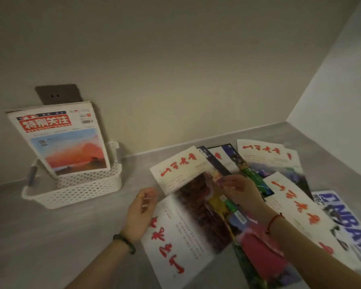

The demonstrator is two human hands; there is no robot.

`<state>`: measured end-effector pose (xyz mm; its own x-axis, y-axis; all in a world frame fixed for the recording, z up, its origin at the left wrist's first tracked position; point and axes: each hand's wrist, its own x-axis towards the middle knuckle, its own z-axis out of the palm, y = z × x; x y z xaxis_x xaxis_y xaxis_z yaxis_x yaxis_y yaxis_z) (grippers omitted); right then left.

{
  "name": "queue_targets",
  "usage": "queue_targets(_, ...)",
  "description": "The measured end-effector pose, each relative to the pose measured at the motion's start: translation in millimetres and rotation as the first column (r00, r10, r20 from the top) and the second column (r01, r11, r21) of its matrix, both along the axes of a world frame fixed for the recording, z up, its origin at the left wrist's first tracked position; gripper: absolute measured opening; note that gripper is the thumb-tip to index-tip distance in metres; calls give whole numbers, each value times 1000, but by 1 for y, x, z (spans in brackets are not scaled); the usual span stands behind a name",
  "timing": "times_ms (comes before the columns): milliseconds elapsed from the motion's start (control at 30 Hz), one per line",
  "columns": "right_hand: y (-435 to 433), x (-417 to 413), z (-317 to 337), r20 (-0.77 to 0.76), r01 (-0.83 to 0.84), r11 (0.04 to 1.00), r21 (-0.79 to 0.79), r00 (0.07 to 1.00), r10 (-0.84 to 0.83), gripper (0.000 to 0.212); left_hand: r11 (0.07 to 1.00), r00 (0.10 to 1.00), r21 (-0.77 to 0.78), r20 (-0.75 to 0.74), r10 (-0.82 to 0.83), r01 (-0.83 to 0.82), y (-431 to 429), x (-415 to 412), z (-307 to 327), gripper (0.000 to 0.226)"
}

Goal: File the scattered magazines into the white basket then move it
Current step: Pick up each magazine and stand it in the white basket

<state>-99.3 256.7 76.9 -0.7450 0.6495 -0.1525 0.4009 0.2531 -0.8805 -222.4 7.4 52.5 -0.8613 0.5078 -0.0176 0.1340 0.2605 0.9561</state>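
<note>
Filing is under way: one magazine (71,140) stands in the basket (75,190), well left of the left fingers (147,205), which curl loosely, released. The right fingers (227,184) touch the scattered magazines (188,224) on the desk (71,236); grasp too blurred to tell. Next, likely: pinch one, carry it left.

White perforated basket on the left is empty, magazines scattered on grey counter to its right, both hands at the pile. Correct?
One thing is wrong: the white perforated plastic basket is not empty. The head view shows a red-titled sunset-cover magazine standing in it. The rest holds: scattered magazines on the grey counter to its right, left hand and right hand at the pile.
</note>
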Motion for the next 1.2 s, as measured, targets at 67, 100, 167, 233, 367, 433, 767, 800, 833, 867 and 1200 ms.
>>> queue_targets(67, 21, 32, -6, 31, 36, 999, 14, 999, -36, 23, 996, 996, 0, 16, -89, 89, 35, 24, -3, 16)
queue_targets(100, 31, 48, -8, 47, 61, 998, 30, 997, -62, 25, 993, 993, -1, 21, -114, 114, 52, 36, -5, 17)
queue_targets(167, 56, 77, -14, 68, 108, 992, 58, 991, -112, 26, 985, 985, -14, 46, -169, 169, 86, 57, -8, 19)
queue_targets(233, 81, 102, -18, 84, 168, 984, 56, 981, -173, 28, 971, 969, -39, 79, -232, 236, 116, 76, -11, 20)
queue_targets(367, 128, 145, -29, 237, 197, 963, 184, 942, -238, 42, 929, 921, -47, 158, -355, 366, 163, 108, -17, 22)
queue_targets(433, 145, 159, -34, 347, 193, 961, 198, 903, -253, 51, 921, 910, -55, 186, -371, 387, 180, 122, -20, 22)
queue_targets(767, 106, 114, -47, 138, -121, 992, -30, 983, 124, 25, 566, 886, -811, -147, -440, 146, 187, 145, -70, 91)
queue_targets(800, 98, 106, -49, 127, -182, 982, -56, 974, 188, 24, 516, 891, -848, -134, -433, 123, 181, 142, -74, 93)
queue_targets(833, 91, 100, -53, 118, -230, 971, -71, 964, 237, 24, 483, 894, -868, -123, -431, 113, 177, 139, -78, 96)
queue_targets(867, 84, 94, -55, 104, -246, 963, -107, 961, 256, 23, 450, 889, -884, -101, -446, 126, 174, 137, -80, 92)
queue_targets(1200, 71, 63, -62, 146, -6, 494, -870, 952, 269, 63, 543, 738, -811, -225, -637, 221, 147, 133, -14, 35)
